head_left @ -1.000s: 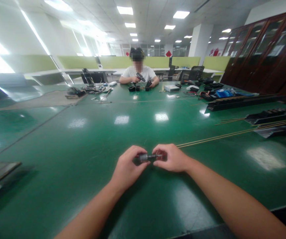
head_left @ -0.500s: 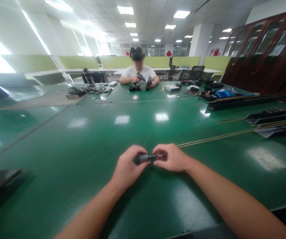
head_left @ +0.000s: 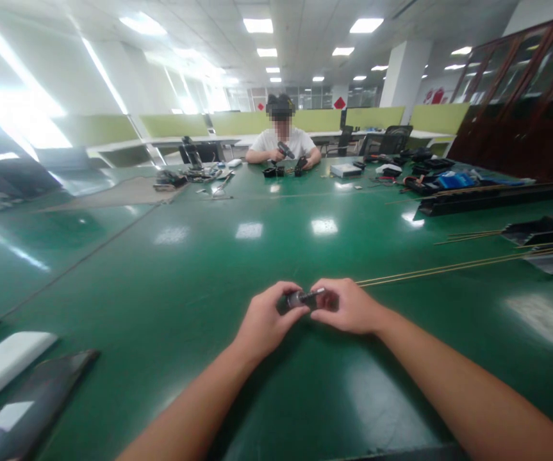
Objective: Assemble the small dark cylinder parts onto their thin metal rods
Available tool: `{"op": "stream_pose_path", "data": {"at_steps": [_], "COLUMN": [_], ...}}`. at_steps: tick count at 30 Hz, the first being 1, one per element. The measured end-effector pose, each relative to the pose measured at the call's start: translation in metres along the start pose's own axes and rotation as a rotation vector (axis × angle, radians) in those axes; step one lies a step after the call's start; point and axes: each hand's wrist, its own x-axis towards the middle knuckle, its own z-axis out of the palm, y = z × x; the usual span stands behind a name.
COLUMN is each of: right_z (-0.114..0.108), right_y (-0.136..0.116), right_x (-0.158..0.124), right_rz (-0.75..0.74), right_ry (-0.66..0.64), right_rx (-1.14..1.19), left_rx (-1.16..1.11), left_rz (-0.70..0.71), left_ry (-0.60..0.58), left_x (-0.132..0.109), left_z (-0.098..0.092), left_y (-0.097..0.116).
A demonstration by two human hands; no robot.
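My left hand (head_left: 266,318) and my right hand (head_left: 348,305) meet over the green table (head_left: 170,275), near its front edge. Between them they grip a small dark cylindrical part with a silver end (head_left: 304,298). The left fingers pinch its silver end and the right fingers curl round its dark shaft. Both hands rest close to the table top. Most of the part is hidden by my fingers.
Thin brass rods (head_left: 449,267) run right from near my right hand toward long black trays (head_left: 545,227). A white slab (head_left: 2,365) and a dark panel (head_left: 31,410) lie at the front left. A person (head_left: 283,144) sits at the far side with a power tool, amid scattered tools.
The view has swung left, so a white slab and dark panel now show at front left and another person's hand at the right edge is gone. My hands keep the same grip.
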Motion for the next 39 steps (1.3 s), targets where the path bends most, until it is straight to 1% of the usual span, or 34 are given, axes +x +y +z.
{"op": "stream_pose_path", "data": {"at_steps": [5, 10, 12, 15, 18, 20, 22, 25, 27, 30, 32, 33, 34, 36, 37, 38, 39], "right_z": [-0.002, -0.003, -0.002, 0.003, 0.008, 0.011, 0.011, 0.009, 0.008, 0.007, 0.007, 0.006, 0.006, 0.005, 0.005, 0.005, 0.005], "right_y": [-0.002, -0.008, -0.009, -0.007, -0.002, -0.001, -0.001, -0.003, -0.004, -0.005, -0.006, -0.006, -0.006, -0.006, -0.005, -0.005, -0.004], "right_x": [-0.001, -0.001, -0.001, 0.001, 0.002, 0.003, 0.002, 0.001, 0.0, 0.0, 0.0, 0.0, -0.001, -0.001, -0.001, -0.001, -0.001], "right_rz": [-0.011, -0.03, -0.016, 0.046, 0.146, 0.238, 0.306, 0.299, 0.245, 0.208, 0.242, 0.274, 0.308, 0.358, 0.367, 0.367, 0.362], "right_ry": [0.01, 0.077, 0.083, 0.072, 0.023, -0.045, -0.123, -0.237, -0.22, -0.194, -0.191, -0.201, -0.217, -0.245, -0.251, -0.251, -0.25], "right_rx": [-0.001, -0.024, -0.034, -0.02, 0.119, 0.221, 0.202, 0.101, 0.011, -0.069, -0.071, -0.058, -0.04, -0.004, 0.008, 0.015, 0.02], "left_rx": [-0.026, -0.032, -0.014, 0.022, 0.078, 0.146, 0.238, 0.373, 0.455, 0.538, 0.549, 0.549, 0.552, 0.59, 0.634, 0.71, 0.808], "left_rz": [0.002, 0.02, 0.021, 0.037, 0.087, 0.129, 0.173, 0.212, 0.193, 0.091, 0.023, -0.009, -0.045, -0.164, -0.244, -0.335, -0.441], "left_ry": [0.002, -0.032, -0.038, -0.052, -0.059, -0.065, -0.088, -0.116, -0.113, -0.077, -0.034, -0.012, 0.016, 0.09, 0.161, 0.244, 0.303], "left_x": [-0.001, -0.002, -0.002, -0.003, -0.006, -0.008, -0.01, -0.012, -0.013, -0.015, -0.019, -0.024, -0.032, -0.055, -0.071, -0.089, -0.11], "left_z": [0.003, 0.004, 0.004, 0.004, 0.006, 0.007, 0.007, 0.009, 0.01, 0.006, -0.008, -0.021, -0.037, -0.081, -0.106, -0.132, -0.157], "left_y": [-0.002, -0.003, -0.003, -0.002, -0.002, -0.002, -0.003, -0.003, -0.002, 0.001, 0.003, 0.004, 0.004, 0.002, -0.002, -0.007, -0.016]}}
